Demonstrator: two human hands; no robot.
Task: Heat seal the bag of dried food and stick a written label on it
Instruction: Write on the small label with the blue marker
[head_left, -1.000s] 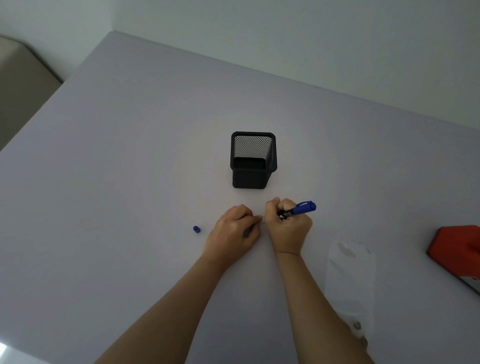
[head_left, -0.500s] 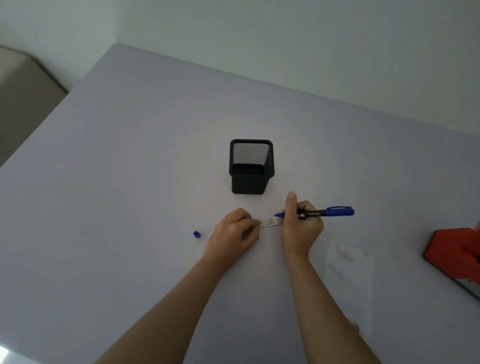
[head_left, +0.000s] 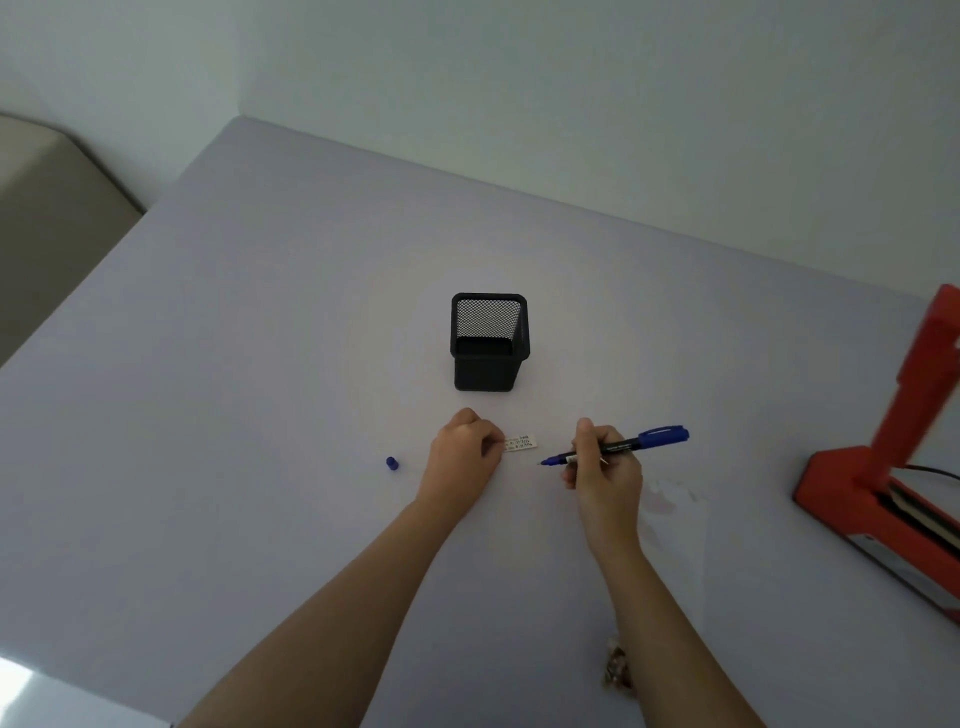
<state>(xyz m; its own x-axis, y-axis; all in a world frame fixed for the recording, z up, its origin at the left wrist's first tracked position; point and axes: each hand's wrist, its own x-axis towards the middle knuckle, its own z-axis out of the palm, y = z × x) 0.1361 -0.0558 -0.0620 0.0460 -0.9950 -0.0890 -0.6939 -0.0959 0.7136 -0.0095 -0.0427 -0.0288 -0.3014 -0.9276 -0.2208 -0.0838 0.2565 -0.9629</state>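
Here, label by label, working outward from the two grips:

Right hand (head_left: 605, 467): closed in a writing hold around the blue marker (head_left: 618, 447), thumb and fingers wrapped on the barrel; the uncapped tip points toward the label and appears lifted off it.

Left hand (head_left: 462, 452): fingertips curled together, pinning the near end of the label (head_left: 521, 443) flat against the table (head_left: 260, 364).

Label: a small white strip between the two hands, touching the left fingertips, just short of the marker tip; dark writing shows on it, too small to read.

Label handling: judged to be featherlight, thin and floppy, likely sticky once peeled; best lifted by a free corner or end with a fingertip pinch so it does not curl or fold onto itself.

Bag (head_left: 670, 499): clear and faint, lying flat just outside the right wrist; a clump of its contents seems to show close by the right forearm. Probably light, slick and limp, so better held by an edge or pressed flat when the label goes on.

Marker cap (head_left: 391, 463): beyond the left hand, well apart from the marker.

Pen holder (head_left: 489, 340): black mesh, beyond both hands, empty as far as can be seen.

Heat sealer (head_left: 883, 467): red, far outside the right hand, its arm raised.
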